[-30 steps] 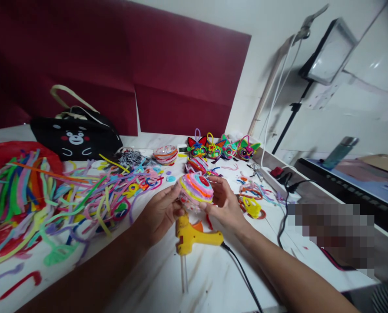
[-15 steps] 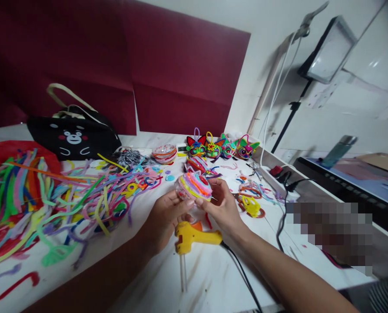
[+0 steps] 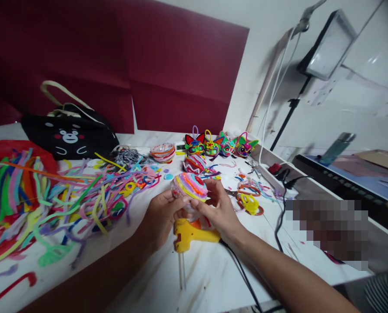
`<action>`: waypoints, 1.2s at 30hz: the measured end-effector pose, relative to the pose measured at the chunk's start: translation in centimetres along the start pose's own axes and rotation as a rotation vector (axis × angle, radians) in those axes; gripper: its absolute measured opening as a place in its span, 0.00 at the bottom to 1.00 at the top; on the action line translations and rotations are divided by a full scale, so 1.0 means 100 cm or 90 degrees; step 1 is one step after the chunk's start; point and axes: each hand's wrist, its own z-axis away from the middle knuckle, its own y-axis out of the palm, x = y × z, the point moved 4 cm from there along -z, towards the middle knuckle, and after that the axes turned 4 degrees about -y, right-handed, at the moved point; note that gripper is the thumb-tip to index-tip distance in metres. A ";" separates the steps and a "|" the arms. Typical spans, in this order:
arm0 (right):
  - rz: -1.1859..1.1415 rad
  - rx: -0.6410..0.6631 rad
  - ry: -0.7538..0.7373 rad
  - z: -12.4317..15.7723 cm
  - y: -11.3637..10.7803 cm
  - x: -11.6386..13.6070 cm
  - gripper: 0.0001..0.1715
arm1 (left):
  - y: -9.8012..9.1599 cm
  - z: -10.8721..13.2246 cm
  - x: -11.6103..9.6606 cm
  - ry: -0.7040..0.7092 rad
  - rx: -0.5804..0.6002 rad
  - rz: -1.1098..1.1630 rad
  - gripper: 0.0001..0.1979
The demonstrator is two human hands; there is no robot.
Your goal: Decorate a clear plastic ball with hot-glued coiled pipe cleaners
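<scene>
The left hand (image 3: 157,217) and the right hand (image 3: 223,213) share one striped ball (image 3: 191,186), raised over the middle of the desk (image 3: 148,274). The left grip holds its left and lower side, thumb on the near face; the right grip holds its right side, thumb near the other thumb and fingers bent behind. Pink, yellow, orange and purple bands wrap the ball's upper part, with a patch of red at the top; its lower part looks clear and is partly hidden by the hands. Just below lies a yellow glue gun (image 3: 189,237), a clear glue stick (image 3: 181,271) jutting from its back. Orange-handled scissors (image 3: 250,188) lie right of the right hand, near a yellow bundle (image 3: 250,204). A heap of fuzzy sticks (image 3: 97,191) spreads to the left, and beyond the ball sits another striped ball (image 3: 194,164).
</scene>
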 end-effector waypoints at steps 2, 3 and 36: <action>0.015 0.006 -0.004 0.000 0.000 -0.001 0.31 | -0.002 -0.001 0.000 -0.003 -0.009 -0.004 0.14; 0.026 0.009 -0.007 0.000 -0.001 -0.001 0.31 | -0.003 -0.001 0.000 -0.004 -0.013 -0.007 0.14; 0.303 0.080 -0.313 0.013 -0.002 0.040 0.03 | -0.033 -0.017 -0.027 0.088 -0.174 0.115 0.06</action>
